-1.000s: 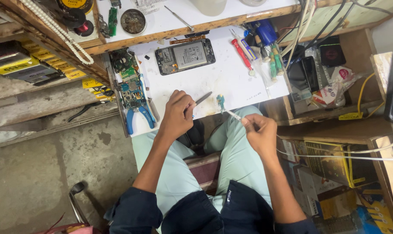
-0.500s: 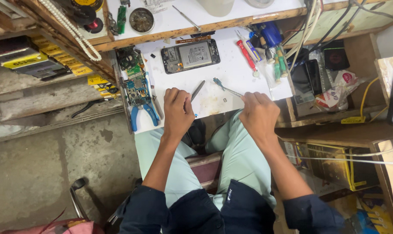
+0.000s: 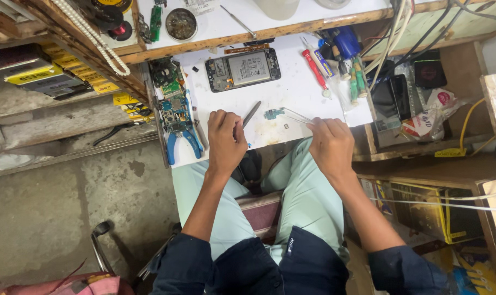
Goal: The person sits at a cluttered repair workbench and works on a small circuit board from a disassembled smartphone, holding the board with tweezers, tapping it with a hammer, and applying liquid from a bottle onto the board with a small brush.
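White work mat (image 3: 291, 93), laid on a cluttered repair bench, is seen from above, with the seated person's lap at the 6 o'clock edge. An opened phone (image 3: 243, 69) lies across the mat at 12 o'clock, long axis running 9 to 3 o'clock. The left hand (image 3: 226, 141) is closed around a flat metal pry tool (image 3: 251, 114), whose blade points toward 1 o'clock. The right hand (image 3: 330, 147) is pinched narrowly on tweezers (image 3: 297, 115), whose tips point toward 10 o'clock and meet a small blue-green component (image 3: 272, 113). That component lies on the mat between both tool tips, at 11 o'clock from the right hand and 2 o'clock from the left; the pry tool tip is just beside it. Blue-handled pliers (image 3: 182, 143) rest at 9 o'clock of the left hand
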